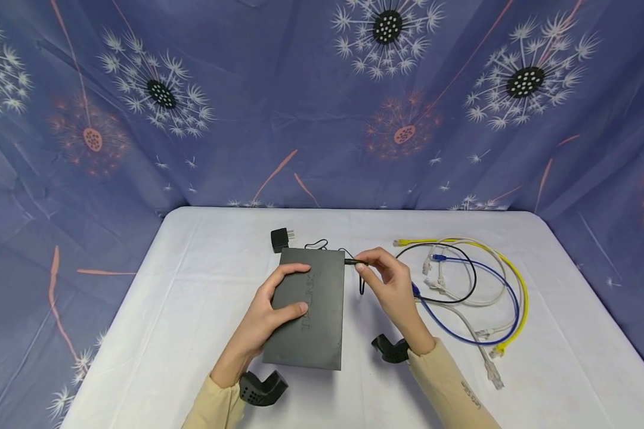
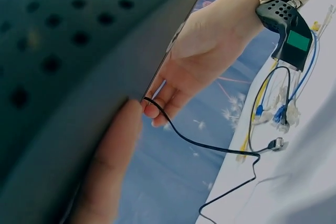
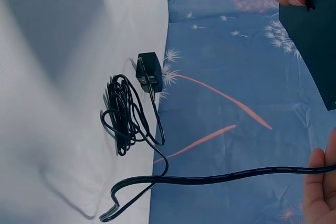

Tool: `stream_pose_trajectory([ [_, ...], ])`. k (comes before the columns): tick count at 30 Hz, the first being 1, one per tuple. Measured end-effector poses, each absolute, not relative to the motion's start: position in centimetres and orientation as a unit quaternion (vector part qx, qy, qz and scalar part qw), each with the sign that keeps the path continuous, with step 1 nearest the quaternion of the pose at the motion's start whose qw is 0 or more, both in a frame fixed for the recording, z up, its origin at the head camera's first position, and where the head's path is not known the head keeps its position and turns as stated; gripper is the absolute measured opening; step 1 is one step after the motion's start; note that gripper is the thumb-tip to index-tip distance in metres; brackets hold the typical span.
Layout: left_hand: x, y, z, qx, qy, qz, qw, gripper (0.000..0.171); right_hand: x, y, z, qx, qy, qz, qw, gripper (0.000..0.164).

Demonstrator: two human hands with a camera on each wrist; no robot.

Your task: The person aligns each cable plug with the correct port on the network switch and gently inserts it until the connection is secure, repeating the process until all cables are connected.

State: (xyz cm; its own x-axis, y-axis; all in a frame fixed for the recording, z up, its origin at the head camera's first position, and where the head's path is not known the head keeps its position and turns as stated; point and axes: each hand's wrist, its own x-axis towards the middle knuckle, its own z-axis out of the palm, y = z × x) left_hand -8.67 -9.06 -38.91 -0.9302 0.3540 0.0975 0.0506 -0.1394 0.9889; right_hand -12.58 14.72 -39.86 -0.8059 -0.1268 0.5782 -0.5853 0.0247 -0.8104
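Right hand (image 1: pixel 394 289): I'm pinching a black plug (image 1: pixel 356 261) near frame centre, beside the dark box (image 1: pixel 319 316); left hand (image 1: pixel 263 313) is gripping the box.

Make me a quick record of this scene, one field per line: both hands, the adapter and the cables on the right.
left hand: grips the dark grey box
right hand: pinches the black plug at the box's right edge
plug fully seated: cannot tell
adapter: on the white table, beyond the box
cables: blue, yellow, white and black, looped on the table
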Motion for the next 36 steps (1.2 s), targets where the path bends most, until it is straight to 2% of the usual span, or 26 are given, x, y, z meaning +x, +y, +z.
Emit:
stream_pose_trajectory([
  [17,-8.7,-8.6,-38.8,0.135,0.653,0.740,0.087,0.056,-12.4,15.5,-40.2,0.233,-0.706,0.649,0.162,0.021],
  [36,-8.9,-8.8,-38.9,0.138,0.653,0.740,0.084,0.058,-12.0,18.4,-40.7,0.187,-0.711,0.658,0.165,0.021],
])
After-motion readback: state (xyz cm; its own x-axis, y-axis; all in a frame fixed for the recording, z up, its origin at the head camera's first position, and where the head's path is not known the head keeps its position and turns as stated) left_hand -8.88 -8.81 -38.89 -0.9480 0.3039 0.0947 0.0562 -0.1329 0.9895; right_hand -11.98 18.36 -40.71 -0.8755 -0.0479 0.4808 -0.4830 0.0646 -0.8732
